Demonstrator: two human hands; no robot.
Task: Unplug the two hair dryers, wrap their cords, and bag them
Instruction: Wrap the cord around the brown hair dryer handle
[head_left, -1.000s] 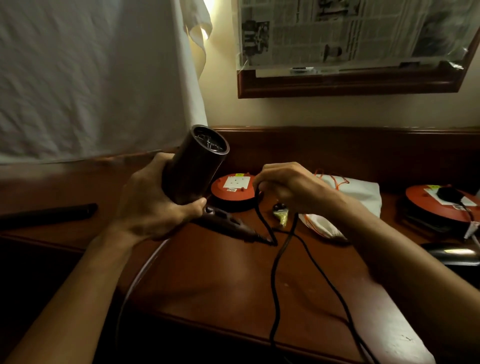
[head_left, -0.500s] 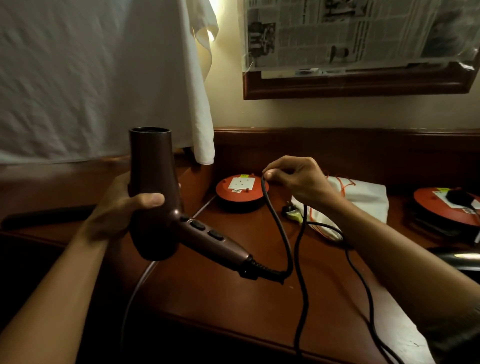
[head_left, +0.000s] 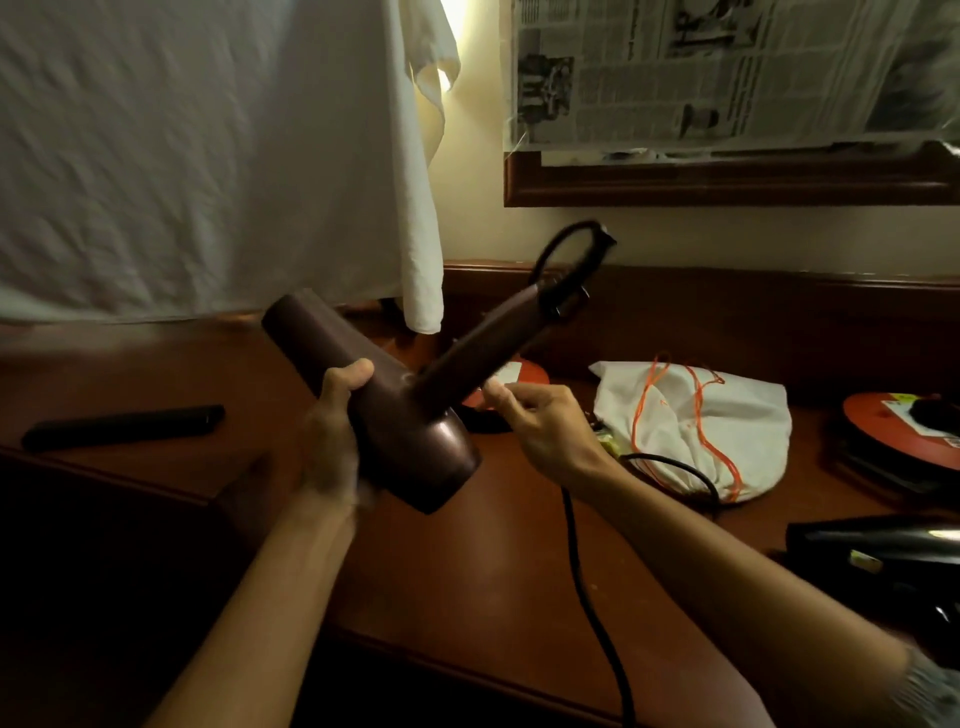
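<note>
My left hand grips the barrel of a brown hair dryer, held above the wooden desk with its handle pointing up and to the right. Its black cord makes a loop at the handle's end. My right hand sits just right of the handle's base, fingers curled round the cord, which runs down from it and off the desk's front edge. A second, black hair dryer lies at the right edge. A white drawstring bag with orange strings lies behind my right hand.
A red socket reel is partly hidden behind the dryer's handle; another red reel sits far right with a black plug on it. A long black object lies at the left. A white cloth hangs behind; a newspaper-covered frame is on the wall.
My left hand has turned the brown dryer, so its handle swung from pointing down-right to up-right. My right hand came in from the reel to the handle's base with the cord.
</note>
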